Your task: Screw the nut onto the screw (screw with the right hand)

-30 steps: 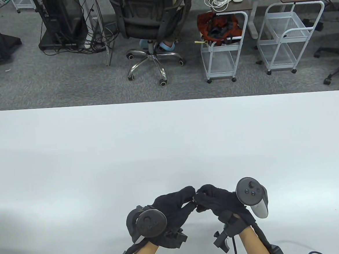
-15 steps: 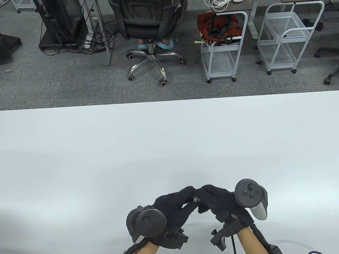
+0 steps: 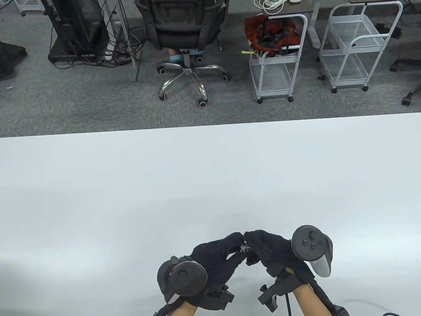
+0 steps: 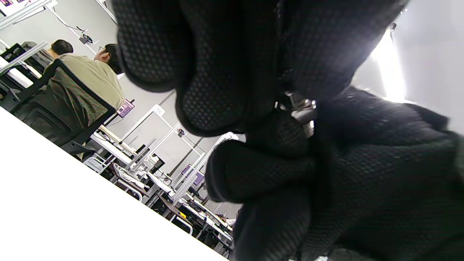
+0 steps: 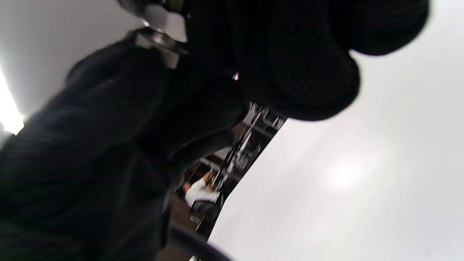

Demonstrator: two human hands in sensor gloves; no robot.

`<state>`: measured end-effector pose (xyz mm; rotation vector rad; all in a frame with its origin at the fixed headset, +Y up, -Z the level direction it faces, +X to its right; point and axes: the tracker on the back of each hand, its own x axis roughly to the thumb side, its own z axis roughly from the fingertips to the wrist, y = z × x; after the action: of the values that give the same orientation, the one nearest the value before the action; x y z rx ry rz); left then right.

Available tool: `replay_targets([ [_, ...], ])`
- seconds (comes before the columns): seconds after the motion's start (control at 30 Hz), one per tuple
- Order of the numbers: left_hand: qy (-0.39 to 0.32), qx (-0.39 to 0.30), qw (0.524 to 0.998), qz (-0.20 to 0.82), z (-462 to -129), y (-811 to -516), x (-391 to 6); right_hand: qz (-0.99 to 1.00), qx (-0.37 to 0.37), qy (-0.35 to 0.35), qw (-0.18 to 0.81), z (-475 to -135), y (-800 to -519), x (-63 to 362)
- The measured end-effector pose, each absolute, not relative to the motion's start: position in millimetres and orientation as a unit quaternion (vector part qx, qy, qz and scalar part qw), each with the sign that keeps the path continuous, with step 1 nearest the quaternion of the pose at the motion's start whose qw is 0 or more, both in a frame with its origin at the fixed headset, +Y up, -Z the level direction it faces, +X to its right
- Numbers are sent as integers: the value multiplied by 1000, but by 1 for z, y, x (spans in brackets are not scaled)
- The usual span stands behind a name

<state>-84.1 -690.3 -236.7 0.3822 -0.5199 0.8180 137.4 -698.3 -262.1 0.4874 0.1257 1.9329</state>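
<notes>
Both gloved hands meet just above the white table (image 3: 211,172) near its front edge. A small metal screw with a nut (image 3: 244,248) sits between their fingertips, mostly hidden by the gloves. My left hand (image 3: 239,249) pinches it from the left. My right hand (image 3: 249,248) pinches it from the right. The metal shows in the left wrist view (image 4: 298,107) between my left fingers (image 4: 214,98) and the right glove. It also shows in the right wrist view (image 5: 159,36). I cannot tell how far the nut sits on the thread.
Beyond the table's far edge stand an office chair (image 3: 182,19) and two white wire carts (image 3: 279,63) on grey carpet. A cable runs off the front edge by my right forearm (image 3: 387,314).
My right hand has rolled a little about the metal piece, and its wrist mount has swung left. My left hand has held still.
</notes>
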Motion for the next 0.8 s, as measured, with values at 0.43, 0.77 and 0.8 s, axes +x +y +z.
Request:
replay_targets([
  [0.43,-245,185,867,393,-237,-690,-85,813,222,72,533,-262,-697,135],
  [0.77,-249,188,868,385,-237,-689,-85,809,215,57,544,-262,-700,135],
  [0.8,-248,187,868,387,-237,-689,-86,810,226,81,535,-262,-700,133],
])
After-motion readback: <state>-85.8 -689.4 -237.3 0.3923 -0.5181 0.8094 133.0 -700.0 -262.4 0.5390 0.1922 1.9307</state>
